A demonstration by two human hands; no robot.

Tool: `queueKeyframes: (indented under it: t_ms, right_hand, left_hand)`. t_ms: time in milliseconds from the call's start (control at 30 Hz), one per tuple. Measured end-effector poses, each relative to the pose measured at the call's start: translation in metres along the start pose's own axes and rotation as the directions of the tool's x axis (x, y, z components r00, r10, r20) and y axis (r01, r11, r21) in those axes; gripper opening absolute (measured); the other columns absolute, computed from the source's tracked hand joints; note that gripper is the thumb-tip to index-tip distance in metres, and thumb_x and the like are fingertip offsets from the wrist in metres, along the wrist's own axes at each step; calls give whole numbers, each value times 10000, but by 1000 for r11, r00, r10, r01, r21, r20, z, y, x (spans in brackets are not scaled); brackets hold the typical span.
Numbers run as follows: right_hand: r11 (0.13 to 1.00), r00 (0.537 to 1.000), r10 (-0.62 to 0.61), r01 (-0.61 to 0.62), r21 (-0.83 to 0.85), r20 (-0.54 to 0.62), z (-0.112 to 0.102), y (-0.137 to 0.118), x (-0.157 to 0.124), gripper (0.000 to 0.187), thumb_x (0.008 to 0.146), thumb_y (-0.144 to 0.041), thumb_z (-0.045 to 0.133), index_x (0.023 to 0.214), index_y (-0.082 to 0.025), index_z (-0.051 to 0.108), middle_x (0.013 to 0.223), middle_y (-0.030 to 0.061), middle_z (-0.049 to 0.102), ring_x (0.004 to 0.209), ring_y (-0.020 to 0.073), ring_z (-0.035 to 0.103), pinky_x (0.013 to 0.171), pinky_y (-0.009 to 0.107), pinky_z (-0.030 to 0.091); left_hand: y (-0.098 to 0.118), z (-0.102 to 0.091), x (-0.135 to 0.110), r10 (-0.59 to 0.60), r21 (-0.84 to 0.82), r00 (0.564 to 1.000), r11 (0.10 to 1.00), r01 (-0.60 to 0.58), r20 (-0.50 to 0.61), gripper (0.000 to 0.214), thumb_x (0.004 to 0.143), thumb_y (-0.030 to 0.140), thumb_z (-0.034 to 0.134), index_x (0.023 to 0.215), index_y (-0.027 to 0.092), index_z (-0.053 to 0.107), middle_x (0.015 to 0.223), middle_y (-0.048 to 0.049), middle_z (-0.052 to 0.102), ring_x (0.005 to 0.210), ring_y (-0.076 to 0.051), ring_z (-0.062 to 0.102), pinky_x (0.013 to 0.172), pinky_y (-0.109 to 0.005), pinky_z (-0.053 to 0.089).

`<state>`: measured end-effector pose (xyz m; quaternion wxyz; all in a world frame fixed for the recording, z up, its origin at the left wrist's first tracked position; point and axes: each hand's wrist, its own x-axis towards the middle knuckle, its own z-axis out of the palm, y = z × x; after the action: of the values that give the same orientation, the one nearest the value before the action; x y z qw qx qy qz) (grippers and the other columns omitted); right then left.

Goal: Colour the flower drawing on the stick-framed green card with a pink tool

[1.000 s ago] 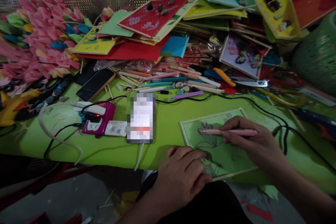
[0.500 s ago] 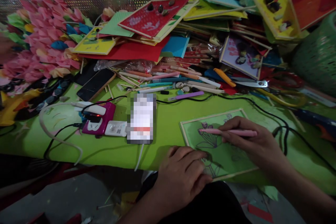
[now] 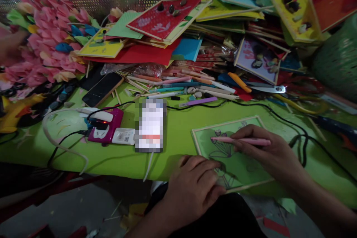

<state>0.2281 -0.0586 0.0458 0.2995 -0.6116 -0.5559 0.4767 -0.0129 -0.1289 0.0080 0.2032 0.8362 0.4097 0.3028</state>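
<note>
My right hand (image 3: 258, 145) is closed around a pink marker pen (image 3: 252, 141), its tip on a flower outline at the upper left of a green picture (image 3: 242, 171). The picture lies on the table, edged with thin pale wooden sticks, and carries dark line drawings of flowers and leaves. My left hand (image 3: 195, 180) rests over its lower left corner, fingers loosely bent and lying on it, gripping nothing. The corner under that palm is hidden.
A lit phone (image 3: 150, 126) and a magenta power strip (image 3: 113, 128) with cables stand left. Behind lie loose markers (image 3: 198, 101), a dark phone (image 3: 102, 90) and stacked framed pictures (image 3: 164, 18). Pink paper flowers (image 3: 47, 37) and another person's hand (image 3: 11, 46) are at far left.
My right hand and the pink marker have shifted very slightly left, the tip staying at the same flower. The other person's hand has come further into view at the left edge.
</note>
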Motion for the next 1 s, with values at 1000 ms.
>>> queueKeyframes:
  t_ms: [1000]
  right_hand:
    - [1000,1000,-3,3,-10,22,-3,-3,-1,348,788,-561,849,814,-225,759,723,29,701,669,191,609,600,284,450]
  left_hand:
    - [1,-3,4,10,-42,999,999,-12,-38,325,1120,406,437,1012,199,663,1200,-15,789,1056,-178,656,855,-376,417]
